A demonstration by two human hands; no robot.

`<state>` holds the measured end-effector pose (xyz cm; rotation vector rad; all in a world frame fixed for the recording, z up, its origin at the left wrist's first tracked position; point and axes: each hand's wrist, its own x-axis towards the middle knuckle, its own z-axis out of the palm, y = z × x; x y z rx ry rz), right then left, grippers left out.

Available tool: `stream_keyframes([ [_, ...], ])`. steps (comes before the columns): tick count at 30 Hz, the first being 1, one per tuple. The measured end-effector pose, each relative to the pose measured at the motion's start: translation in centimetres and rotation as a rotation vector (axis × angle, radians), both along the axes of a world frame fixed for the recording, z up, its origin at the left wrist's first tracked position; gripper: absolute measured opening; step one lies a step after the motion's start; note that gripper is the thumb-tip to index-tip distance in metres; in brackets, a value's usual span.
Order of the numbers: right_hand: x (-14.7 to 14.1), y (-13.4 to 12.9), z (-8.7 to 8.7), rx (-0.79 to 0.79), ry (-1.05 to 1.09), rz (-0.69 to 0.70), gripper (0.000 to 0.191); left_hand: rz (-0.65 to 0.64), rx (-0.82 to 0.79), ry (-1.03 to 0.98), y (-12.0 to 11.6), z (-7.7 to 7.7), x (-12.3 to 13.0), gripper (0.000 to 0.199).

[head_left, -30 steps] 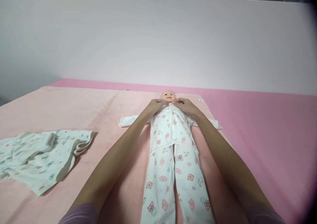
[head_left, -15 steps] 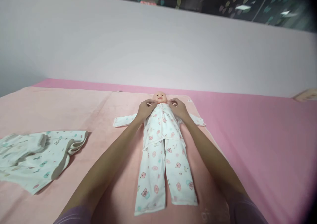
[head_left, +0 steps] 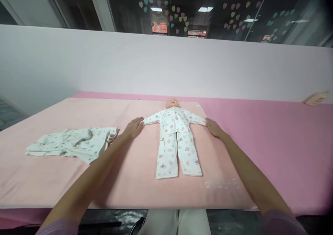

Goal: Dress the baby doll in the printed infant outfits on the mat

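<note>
A baby doll (head_left: 172, 103) lies on its back, its head at the far end. It is dressed in a white printed long-sleeved top (head_left: 173, 120) and matching printed trousers (head_left: 168, 157), the legs laid straight and slightly apart. Both sleeves stretch out sideways. My left hand (head_left: 134, 127) is at the cuff of the sleeve on the left, its fingers closed on the end. At the opposite cuff, my right hand (head_left: 214, 128) has its fingers closed on the sleeve end. The fingertips are small and partly hidden in this view.
Folded white printed clothing (head_left: 75, 143) lies to the left, close to my left forearm. Under everything is a peach mat (head_left: 135, 190) on a pink surface (head_left: 273, 141). A pale bottle (head_left: 316, 98) lies at the far right by the white wall (head_left: 161, 65).
My hands have left the doll's neckline and moved outward and down to the two sleeve ends. The camera view has pulled back, so the doll looks smaller and the near mat edge shows.
</note>
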<state>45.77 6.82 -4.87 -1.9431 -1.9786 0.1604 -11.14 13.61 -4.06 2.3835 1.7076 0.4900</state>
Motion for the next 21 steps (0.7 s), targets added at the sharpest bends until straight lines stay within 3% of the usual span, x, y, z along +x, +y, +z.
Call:
stream_keyframes([
  [5, -0.4, -0.4, -1.7, 0.003, -0.055, -0.070, 0.068, 0.025, -0.031, 0.064, -0.1, -0.6, 0.7, 0.084],
  [11, -1.5, -1.2, -0.8, 0.122, -0.108, -0.047, 0.067, 0.102, 0.011, 0.124, -0.7, 0.3, 1.6, 0.095],
  [15, -3.2, -1.7, -0.2, 0.266, -0.066, 0.074, 0.065, 0.028, 0.190, 0.044, -1.5, 0.7, 4.2, 0.078],
  [21, -3.2, -2.3, 0.0, 0.304, -0.036, 0.021, 0.058, -0.077, 0.408, 0.006, -1.7, 1.3, 9.8, 0.046],
])
